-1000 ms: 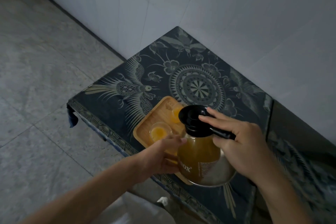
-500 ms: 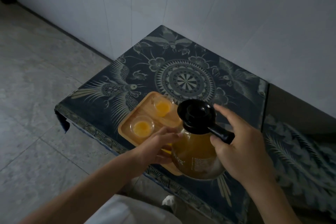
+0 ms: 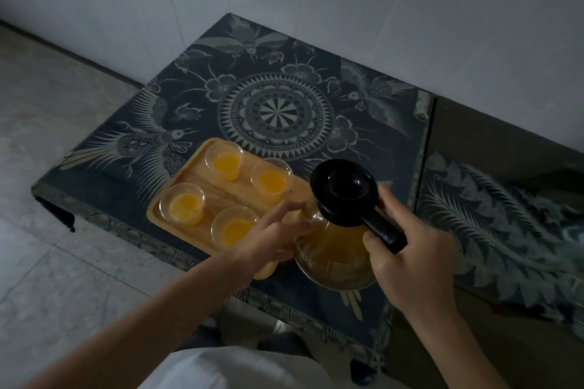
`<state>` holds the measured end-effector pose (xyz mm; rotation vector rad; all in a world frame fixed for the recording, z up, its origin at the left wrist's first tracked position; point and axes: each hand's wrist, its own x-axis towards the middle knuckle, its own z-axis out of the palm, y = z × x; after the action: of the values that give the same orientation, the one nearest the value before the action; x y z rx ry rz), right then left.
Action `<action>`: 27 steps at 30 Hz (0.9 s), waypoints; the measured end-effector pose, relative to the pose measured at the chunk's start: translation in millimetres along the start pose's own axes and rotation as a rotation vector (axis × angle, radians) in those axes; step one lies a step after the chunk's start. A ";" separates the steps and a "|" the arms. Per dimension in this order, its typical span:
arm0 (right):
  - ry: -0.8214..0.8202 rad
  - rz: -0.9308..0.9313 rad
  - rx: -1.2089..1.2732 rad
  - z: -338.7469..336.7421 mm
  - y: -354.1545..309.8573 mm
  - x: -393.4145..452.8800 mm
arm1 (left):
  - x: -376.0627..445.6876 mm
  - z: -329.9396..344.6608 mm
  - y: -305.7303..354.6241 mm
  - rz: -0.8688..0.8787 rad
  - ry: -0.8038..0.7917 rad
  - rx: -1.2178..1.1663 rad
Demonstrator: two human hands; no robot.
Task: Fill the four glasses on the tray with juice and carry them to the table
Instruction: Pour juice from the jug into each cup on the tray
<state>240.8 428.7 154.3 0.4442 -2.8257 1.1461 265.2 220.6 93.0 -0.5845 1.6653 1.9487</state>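
Note:
A wooden tray [image 3: 240, 196] lies on the patterned table [image 3: 278, 110], near its front edge. Several clear glasses stand on it, each holding orange juice: far left [image 3: 223, 161], far right [image 3: 271, 179], near left [image 3: 182, 205], near right [image 3: 234, 227]. To the tray's right stands a glass jug [image 3: 338, 253] of juice with a black lid [image 3: 344, 192] and black handle. My right hand [image 3: 414, 259] grips the handle. My left hand [image 3: 278, 237] rests against the jug's left side, fingers spread over the tray's near right corner.
A white tiled wall runs behind the table. Grey stone floor lies to the left. A second surface with a leaf-patterned cloth [image 3: 505, 230] adjoins on the right, behind a glass edge [image 3: 423, 167]. My light clothing [image 3: 234, 369] shows at the bottom.
The view has shifted, so all the glasses on the tray now show. The jug sits lower and more upright beside the tray. My left fingers have spread away from it.

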 end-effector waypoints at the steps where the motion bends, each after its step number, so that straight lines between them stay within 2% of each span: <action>1: 0.015 0.005 0.015 -0.1 10.0 -2.0 | 5.7 6.6 -1.1 0.000 -0.005 -0.001; 6: 0.041 0.203 0.175 7.0 56.5 -12.3 | 40.7 34.9 -15.1 -0.028 -0.004 0.059; 10: 0.072 0.252 0.200 14.0 94.3 -16.6 | 70.3 53.8 -27.7 -0.059 -0.056 0.119; 17: 0.112 0.340 0.250 18.8 149.6 -23.9 | 116.5 77.1 -54.0 0.082 -0.215 0.405; 21: 0.117 0.328 0.262 24.2 166.0 -27.4 | 133.8 89.5 -70.4 0.155 -0.155 0.557; 27: 0.129 0.288 0.267 36.3 183.2 -29.3 | 150.9 100.1 -83.8 0.253 -0.038 0.628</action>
<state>218.3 535.7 0.1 -0.0316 -2.6946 1.5521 200.4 344.7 -49.2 -0.0973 2.2605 1.4399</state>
